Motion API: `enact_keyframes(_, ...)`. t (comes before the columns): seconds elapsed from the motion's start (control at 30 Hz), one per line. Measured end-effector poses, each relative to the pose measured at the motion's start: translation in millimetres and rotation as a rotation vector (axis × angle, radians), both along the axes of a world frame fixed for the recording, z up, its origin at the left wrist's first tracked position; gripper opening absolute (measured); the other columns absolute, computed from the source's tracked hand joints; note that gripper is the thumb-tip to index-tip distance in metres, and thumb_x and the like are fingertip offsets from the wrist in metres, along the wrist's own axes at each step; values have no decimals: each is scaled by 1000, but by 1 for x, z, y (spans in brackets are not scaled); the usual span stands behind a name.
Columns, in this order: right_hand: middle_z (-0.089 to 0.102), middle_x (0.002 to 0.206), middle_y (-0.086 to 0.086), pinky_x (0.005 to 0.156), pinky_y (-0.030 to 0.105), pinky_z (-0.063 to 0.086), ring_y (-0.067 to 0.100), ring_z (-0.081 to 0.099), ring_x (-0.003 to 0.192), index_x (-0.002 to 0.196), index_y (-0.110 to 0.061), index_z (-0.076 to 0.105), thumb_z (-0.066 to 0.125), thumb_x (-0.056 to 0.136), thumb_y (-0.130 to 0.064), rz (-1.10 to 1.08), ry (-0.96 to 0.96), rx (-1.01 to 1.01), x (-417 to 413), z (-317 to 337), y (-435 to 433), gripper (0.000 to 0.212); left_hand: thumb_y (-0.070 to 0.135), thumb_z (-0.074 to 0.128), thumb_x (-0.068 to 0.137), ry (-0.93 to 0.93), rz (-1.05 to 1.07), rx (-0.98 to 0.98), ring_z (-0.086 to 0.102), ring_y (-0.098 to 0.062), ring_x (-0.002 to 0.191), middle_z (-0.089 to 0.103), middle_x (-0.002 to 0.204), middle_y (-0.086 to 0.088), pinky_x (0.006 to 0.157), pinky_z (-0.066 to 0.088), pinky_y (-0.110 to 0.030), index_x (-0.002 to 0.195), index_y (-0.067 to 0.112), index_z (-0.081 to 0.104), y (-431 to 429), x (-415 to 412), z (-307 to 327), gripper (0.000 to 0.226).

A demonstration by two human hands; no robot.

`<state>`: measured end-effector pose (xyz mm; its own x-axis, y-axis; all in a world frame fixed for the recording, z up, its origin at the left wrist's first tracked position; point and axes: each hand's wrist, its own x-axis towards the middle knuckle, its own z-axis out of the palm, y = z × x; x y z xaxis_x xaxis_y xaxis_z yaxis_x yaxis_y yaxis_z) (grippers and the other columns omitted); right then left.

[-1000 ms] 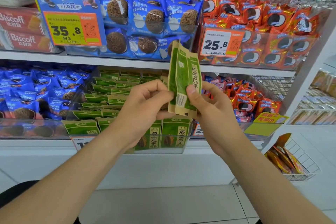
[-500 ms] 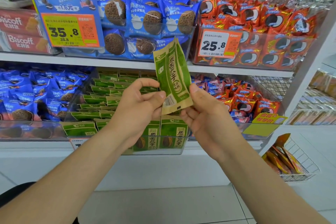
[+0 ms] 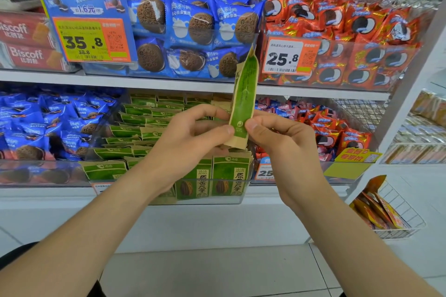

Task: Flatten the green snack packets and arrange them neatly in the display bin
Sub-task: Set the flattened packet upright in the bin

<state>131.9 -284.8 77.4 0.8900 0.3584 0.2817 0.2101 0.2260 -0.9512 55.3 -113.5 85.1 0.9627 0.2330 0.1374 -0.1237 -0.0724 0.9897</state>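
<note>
- The held packet (image 3: 243,101) stands edge-on at centre, before the display bin (image 3: 245,198). Its lower end is pinched between the left hand (image 3: 190,142) at 9 o'clock and the right hand (image 3: 282,147) at 3 o'clock.
- In the bin, packets (image 3: 144,113) lie stacked toward the rear; two stand upright against the front wall.
- On the lower shelf (image 3: 48,198), cookie packs (image 3: 48,125) lie at the bin's 9 o'clock and wrapped snacks (image 3: 337,132) at its 3 o'clock.
- On the upper shelf (image 3: 144,79), at 12 o'clock, larger cookie packs (image 3: 193,31) sit behind price cards (image 3: 89,31).
- A wire basket (image 3: 398,224) sits at 4 o'clock, right of the shelving.
</note>
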Motion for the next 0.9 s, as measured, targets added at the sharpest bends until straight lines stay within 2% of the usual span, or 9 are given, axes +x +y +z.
enact_keyframes(0.13,79,108,12,88,38,62,26,76,101,91,1,80,71,96,0,31,-37,-66,2,2,-2,10,9,69,100,24,-20,14,79,-28,102,81,107,-9,92,64,-41,126,10,62,2,-2,1,27)
enact_keyframes(0.27,76,96,5,76,30,59,22,74,85,80,-9,80,78,88,-3,151,-306,-255,4,3,-6,10,32,68,101,-57,147,-64,79,-32,98,80,104,-10,97,59,-59,114,9,58,-1,1,0,29)
enact_keyframes(0.4,73,81,6,73,32,57,22,71,76,77,-7,76,78,82,-13,294,-307,-382,2,2,-6,8,43,63,103,-112,278,-28,78,-23,86,78,93,-3,89,63,-53,115,14,63,-5,1,1,32)
enact_keyframes(0.5,73,81,18,76,57,61,44,70,81,84,-5,73,74,92,-30,162,-273,-302,1,-3,2,26,41,60,105,-150,206,92,75,-16,82,74,93,-2,68,62,-34,114,21,65,-11,0,-2,23)
enact_keyframes(0.57,72,75,11,66,52,60,35,68,71,86,-10,72,71,99,-30,-41,-347,-256,2,-4,8,25,40,59,106,-185,152,202,73,-12,81,73,95,1,66,58,-28,113,21,64,-17,1,-6,21)
enact_keyframes(0.63,67,69,1,58,39,52,17,60,62,84,-16,70,68,103,-24,-170,-421,-244,4,-3,10,21,37,55,109,-194,96,296,70,-15,81,72,95,0,72,56,-34,111,19,62,-20,1,-10,19)
enact_keyframes(0.7,66,71,11,60,40,49,17,57,64,84,-13,71,65,102,-20,-163,-345,-222,5,-4,11,21,31,52,112,-182,58,310,66,-19,87,70,95,-1,82,56,-44,105,17,60,-20,2,-13,17)
enact_keyframes(0.8,71,76,17,67,38,57,20,66,70,85,-5,75,63,103,-13,-38,15,-84,-2,2,11,23,27,51,112,-137,38,256,66,-34,100,70,101,-11,98,54,-59,100,16,60,-19,2,-11,19)
enact_keyframes(0.9,75,79,12,64,28,60,19,72,70,92,1,77,61,103,-10,47,220,-22,-5,5,10,23,24,50,113,-108,13,207,65,-43,102,71,105,-21,95,55,-59,101,11,59,-20,2,-10,20)
